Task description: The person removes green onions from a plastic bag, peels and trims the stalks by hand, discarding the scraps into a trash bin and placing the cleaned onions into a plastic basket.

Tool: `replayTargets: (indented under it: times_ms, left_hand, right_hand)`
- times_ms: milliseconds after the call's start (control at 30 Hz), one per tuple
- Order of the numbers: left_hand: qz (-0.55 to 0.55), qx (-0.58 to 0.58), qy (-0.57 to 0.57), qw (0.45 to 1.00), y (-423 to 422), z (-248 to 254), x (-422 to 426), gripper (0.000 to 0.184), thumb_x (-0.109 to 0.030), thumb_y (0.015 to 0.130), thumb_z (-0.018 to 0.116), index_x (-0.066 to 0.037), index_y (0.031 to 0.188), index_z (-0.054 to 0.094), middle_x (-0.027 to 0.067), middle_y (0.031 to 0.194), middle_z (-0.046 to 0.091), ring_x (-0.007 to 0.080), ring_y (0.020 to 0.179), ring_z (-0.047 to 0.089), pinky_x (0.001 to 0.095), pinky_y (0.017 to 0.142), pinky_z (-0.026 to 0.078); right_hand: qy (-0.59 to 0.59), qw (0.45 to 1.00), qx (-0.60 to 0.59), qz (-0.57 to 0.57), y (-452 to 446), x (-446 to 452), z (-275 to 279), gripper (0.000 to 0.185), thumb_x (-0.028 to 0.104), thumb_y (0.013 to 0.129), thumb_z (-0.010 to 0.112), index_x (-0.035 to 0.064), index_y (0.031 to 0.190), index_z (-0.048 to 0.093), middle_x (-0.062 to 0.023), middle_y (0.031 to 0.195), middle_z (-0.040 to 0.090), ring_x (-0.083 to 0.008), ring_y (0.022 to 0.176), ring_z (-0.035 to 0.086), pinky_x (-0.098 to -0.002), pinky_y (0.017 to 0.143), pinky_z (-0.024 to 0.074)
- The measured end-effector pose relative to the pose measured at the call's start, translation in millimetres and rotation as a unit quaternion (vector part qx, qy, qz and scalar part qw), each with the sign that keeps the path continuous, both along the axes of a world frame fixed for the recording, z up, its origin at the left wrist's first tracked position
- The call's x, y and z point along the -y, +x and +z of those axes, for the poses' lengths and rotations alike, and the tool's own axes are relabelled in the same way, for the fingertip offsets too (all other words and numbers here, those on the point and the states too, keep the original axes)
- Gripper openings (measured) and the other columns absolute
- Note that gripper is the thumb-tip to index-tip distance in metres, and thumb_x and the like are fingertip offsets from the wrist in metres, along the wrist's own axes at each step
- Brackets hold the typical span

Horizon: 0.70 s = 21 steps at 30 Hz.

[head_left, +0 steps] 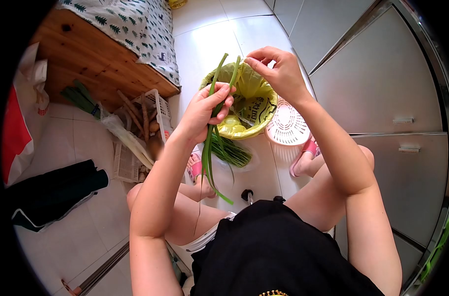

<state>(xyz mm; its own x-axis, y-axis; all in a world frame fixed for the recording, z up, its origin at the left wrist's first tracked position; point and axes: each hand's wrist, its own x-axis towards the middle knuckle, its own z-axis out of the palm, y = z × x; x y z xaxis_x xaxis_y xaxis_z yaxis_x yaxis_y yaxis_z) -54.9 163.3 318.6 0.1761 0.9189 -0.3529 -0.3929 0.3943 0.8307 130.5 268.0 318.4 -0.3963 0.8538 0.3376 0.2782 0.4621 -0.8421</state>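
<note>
My left hand (211,109) is closed round a few long green chives (206,163). Their cut ends point up past my fingers, and the leaves droop below towards my lap. Just right of the upper ends, my right hand (279,71) has thumb and forefinger pinched together; what they hold, if anything, is too small to make out. Below both hands stands a bin lined with a yellow bag (254,81), with some scraps visible inside. A bunch of chives (229,150) lies on clear plastic on the floor, in front of the bin and partly behind the held leaves.
A white slotted basket (287,123) stands right of the bin, beside grey cabinets (372,74). To the left, a white crate (127,163) holds long brown roots, with leeks (126,135) lying across it. A dark folded cloth bag (62,192) lies on the tiles.
</note>
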Motion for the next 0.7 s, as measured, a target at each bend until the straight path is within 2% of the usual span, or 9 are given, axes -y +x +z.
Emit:
replayTargets:
  times_ms: [133, 467, 633, 700]
  left_hand:
    - [0.001, -0.003, 0.002, 1.0, 0, 0, 0, 0.022, -0.023, 0.097, 0.052, -0.004, 0.106, 0.052, -0.0017, 0.077, 0.052, 0.0015, 0.048, 0.038, 0.0142, 0.042, 0.025]
    - [0.001, -0.006, 0.003, 1.0, -1, -1, 0, 0.023, -0.025, 0.097, 0.053, -0.004, 0.106, 0.053, -0.002, 0.077, 0.052, 0.0016, 0.045, 0.03, 0.0156, 0.042, 0.022]
    - [0.022, -0.032, 0.013, 0.999, -1, 2, -1, 0.028, -0.022, 0.097, 0.052, -0.002, 0.116, 0.056, -0.0023, 0.083, 0.055, 0.0018, 0.055, 0.038, 0.0155, 0.048, 0.028]
    - [0.031, -0.026, 0.017, 0.999, -1, 4, -2, 0.031, -0.02, 0.097, 0.051, -0.001, 0.122, 0.055, -0.002, 0.087, 0.057, 0.0022, 0.062, 0.043, 0.0159, 0.053, 0.033]
  right_hand:
    - [0.012, 1.0, -0.011, -0.017, 2, -3, 1, 0.016, 0.019, 0.082, 0.069, 0.0049, 0.089, 0.073, -0.0056, 0.08, 0.071, -0.0126, 0.064, 0.062, -0.0252, 0.061, 0.0494]
    - [0.002, 0.998, -0.05, -0.032, 7, -13, 2, 0.019, 0.018, 0.083, 0.069, 0.0025, 0.091, 0.072, -0.0062, 0.078, 0.071, -0.0101, 0.063, 0.06, -0.0244, 0.061, 0.0497]
    - [-0.03, 0.999, -0.017, -0.008, 13, -16, -2, 0.02, 0.02, 0.084, 0.068, 0.0018, 0.092, 0.072, -0.0068, 0.078, 0.07, -0.0112, 0.065, 0.061, -0.0261, 0.062, 0.0494]
    - [-0.042, 0.998, 0.051, 0.021, 14, -15, -5, 0.02, 0.02, 0.085, 0.066, 0.0021, 0.093, 0.072, -0.0085, 0.078, 0.07, -0.0147, 0.067, 0.062, -0.0282, 0.064, 0.0498]
